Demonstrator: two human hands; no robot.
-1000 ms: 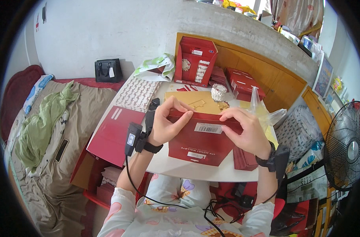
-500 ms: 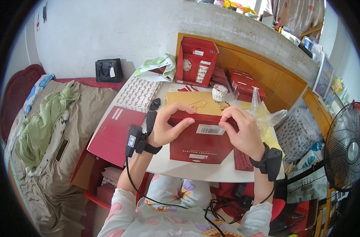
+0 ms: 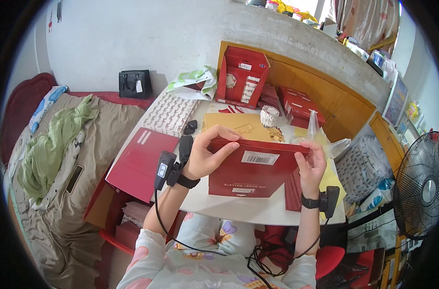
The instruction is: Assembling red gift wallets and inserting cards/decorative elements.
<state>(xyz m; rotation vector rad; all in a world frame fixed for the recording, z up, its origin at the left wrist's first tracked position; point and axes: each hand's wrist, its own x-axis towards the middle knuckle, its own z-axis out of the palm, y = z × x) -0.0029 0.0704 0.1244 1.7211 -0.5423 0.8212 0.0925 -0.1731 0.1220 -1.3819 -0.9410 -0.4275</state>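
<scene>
A red cardboard box (image 3: 250,173) stands on the white table in front of me, its white barcode label (image 3: 260,157) and pale print facing me. At its upper left edge my left hand (image 3: 205,156) is closed, thumb on the near side and fingers over the top. My right hand (image 3: 312,168) pinches the upper right corner between thumb and fingers. Behind the box lies a gold sheet (image 3: 222,119), partly hidden, with small gold pieces (image 3: 275,134) at its right. A white ruffled roll (image 3: 269,115) stands just beyond them. Beside the box's lower right lies a stack of red envelopes (image 3: 292,192).
A red display box (image 3: 242,79) and more red boxes (image 3: 303,107) stand at the back. Flat red card (image 3: 144,161) and a patterned sheet (image 3: 170,114) lie left. A clear plastic bag (image 3: 332,147) is right of my right hand; a black fan (image 3: 424,185) stands farther right.
My right hand has moved right along the box's top edge to its corner. The left hand keeps its hold at the upper left, and the box's top edge now shows more openly.
</scene>
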